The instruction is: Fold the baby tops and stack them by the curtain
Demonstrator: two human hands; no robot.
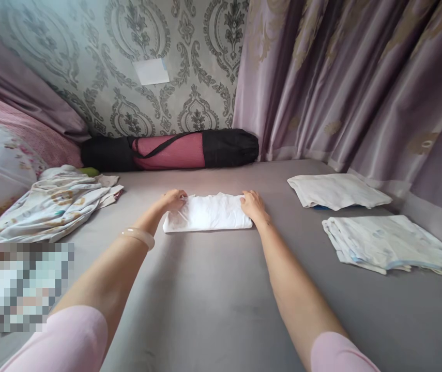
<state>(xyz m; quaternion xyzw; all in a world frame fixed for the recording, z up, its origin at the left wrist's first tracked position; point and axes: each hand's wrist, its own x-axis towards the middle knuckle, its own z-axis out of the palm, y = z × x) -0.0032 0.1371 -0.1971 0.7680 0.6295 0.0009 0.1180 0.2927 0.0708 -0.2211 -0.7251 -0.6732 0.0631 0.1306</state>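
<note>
A white folded cloth (210, 213), perhaps a garment, lies on the grey bed sheet (205, 289) in front of me. My left hand (174, 199) is at its far left corner, the fingers curled and closed on the edge. At the far right corner my right hand (253, 204) grips the cloth in the same way, fingers bent over it. Parts of both sets of fingertips are hidden by the hands and the fabric. A pale bangle (138, 236) circles my left forearm.
Two stacks of folded pale cloths, one farther back (339, 190) and one nearer (391, 242), lie on the right. Rumpled printed clothes (69, 199) and a pixelated item (36, 287) are on the left. A rolled black-and-pink bag (170, 151) lies along the wall beside the purple curtain (302, 77).
</note>
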